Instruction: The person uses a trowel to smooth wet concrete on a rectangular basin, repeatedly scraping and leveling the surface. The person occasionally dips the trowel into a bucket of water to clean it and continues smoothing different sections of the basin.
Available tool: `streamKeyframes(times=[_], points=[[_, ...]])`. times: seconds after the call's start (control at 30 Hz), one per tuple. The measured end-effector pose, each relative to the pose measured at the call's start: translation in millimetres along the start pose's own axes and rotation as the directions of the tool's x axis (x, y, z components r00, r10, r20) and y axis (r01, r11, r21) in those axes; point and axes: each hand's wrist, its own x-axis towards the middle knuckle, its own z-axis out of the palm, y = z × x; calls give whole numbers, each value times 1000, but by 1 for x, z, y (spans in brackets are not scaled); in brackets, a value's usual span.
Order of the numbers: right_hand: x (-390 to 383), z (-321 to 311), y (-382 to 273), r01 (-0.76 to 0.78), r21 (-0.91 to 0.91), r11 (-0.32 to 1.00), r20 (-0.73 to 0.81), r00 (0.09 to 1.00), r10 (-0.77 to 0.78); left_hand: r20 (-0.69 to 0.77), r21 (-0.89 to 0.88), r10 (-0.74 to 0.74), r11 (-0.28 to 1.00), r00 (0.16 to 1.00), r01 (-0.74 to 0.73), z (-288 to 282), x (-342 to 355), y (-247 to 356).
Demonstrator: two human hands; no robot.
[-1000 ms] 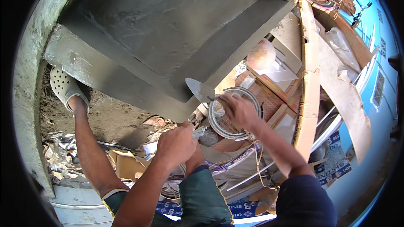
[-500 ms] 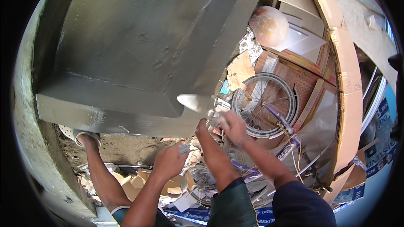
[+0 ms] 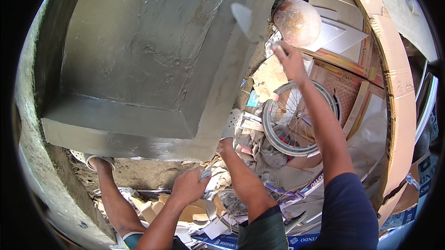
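Note:
My right hand [image 3: 292, 62] is closed around the handle of a trowel [image 3: 242, 17], whose pale, slightly blurred blade lies over the right-hand rim of a wet grey cement basin [image 3: 125, 146]. The basin has smooth raised edges and a shiny, watery inner floor. Below its front face, my left hand [image 3: 187, 186] is a fist with a short grey piece [image 3: 205, 174] poking out past the thumb. The rest of that piece is hidden in the fingers.
My feet, in pale clogs [image 3: 233, 122], stand by the basin's front and right corner. On the right lie a bicycle wheel [image 3: 266, 132], a purple bicycle frame [image 3: 308, 189], a round clay-coloured pot [image 3: 296, 22] and cardboard [image 3: 399, 88]. A rough concrete wall [image 3: 46, 176] edges the left.
My right hand has swung away from me with the trowel, from the basin's near right corner up along its right rim. My left hand has shifted only slightly.

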Motion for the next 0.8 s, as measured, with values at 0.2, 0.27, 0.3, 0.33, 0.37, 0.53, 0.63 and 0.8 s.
streamKeyframes(times=[0.2, 0.27, 0.3, 0.33, 0.37, 0.53, 0.63, 0.8], points=[[90, -33, -12, -1, 101, 995, -102, 995, 11, 27, 11, -24, 1000, 999, 24, 3, 0, -2], [99, -31, -15, -115, 296, 948, -46, 990, 134, 43, 3, -35, 999, 998, 35, 4, -2, -3], [89, -26, -13, -59, 339, 939, 7, 998, 60, 33, -6, -31, 999, 999, 32, 4, -2, -4], [74, -17, -10, 13, 269, 963, 6, 1000, -15, 31, -15, -32, 999, 999, 33, 3, -3, -5], [55, -5, -5, -59, 102, 993, 29, 998, 56, 28, -24, -37, 999, 999, 38, 3, -4, -5], [-152, 67, 24, -17, 22, 1000, 235, 972, 11, 38, -24, 11, 1000, 999, -10, -3, -12, -6], [-250, 79, 12, 57, 60, 997, 332, 940, -74, -25, -58, 63, 996, 998, -64, -12, -21, -9], [-264, 53, -62, 6, 175, 985, 308, 949, -60, -52, -60, 119, 991, 992, -122, -27, -37, -3]])
